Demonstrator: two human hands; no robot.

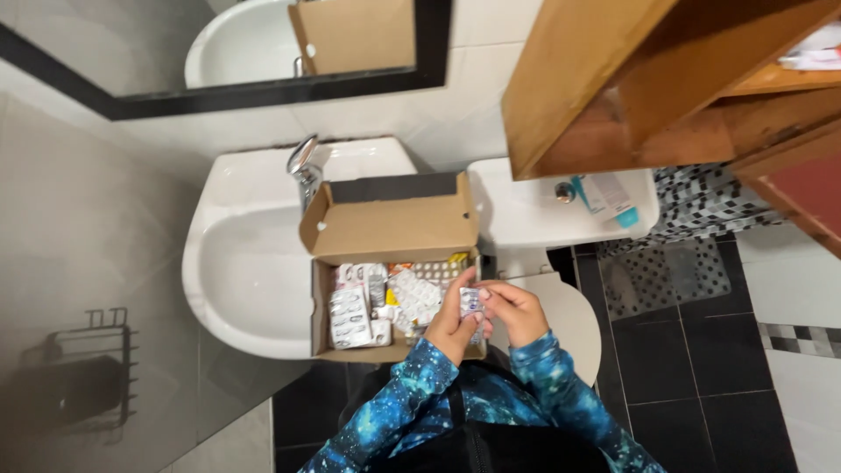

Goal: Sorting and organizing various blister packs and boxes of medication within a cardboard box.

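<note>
An open cardboard box (385,229) rests on the right rim of a white washbasin (245,263). Inside lie several blister packs of pills (359,307). Both of my hands meet over the box's near right corner. My left hand (453,322) and my right hand (512,311) together pinch one small silvery blister pack (471,302), held upright between the fingers. My sleeves are blue with a starry pattern.
A chrome tap (304,166) stands behind the box. A white toilet with its cistern (534,215) is to the right, a tube (609,197) lying on it. A wooden cabinet (631,79) hangs overhead. A mirror (219,44) is on the wall, a wire rack (96,350) at left.
</note>
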